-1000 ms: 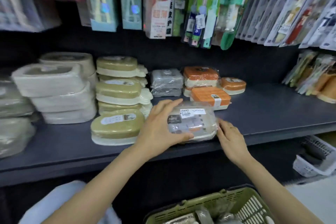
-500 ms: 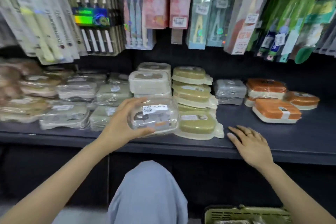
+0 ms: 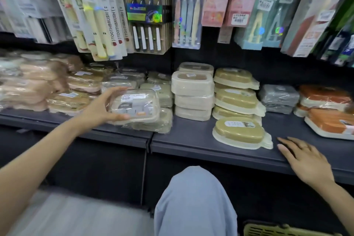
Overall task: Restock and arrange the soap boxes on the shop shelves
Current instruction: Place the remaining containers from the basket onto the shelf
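The left hand (image 3: 99,108), still gripping the clear soap box (image 3: 135,106), has carried it further left over wrapped boxes (image 3: 153,122), while the open right hand (image 3: 304,161) stays flat on the shelf (image 3: 191,138).

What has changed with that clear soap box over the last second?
The left hand carried the clear soap box leftward along the shelf, from beside the green boxes to above the wrapped stack. The right hand let go of it and now rests flat on the shelf edge. The stacks stayed put.
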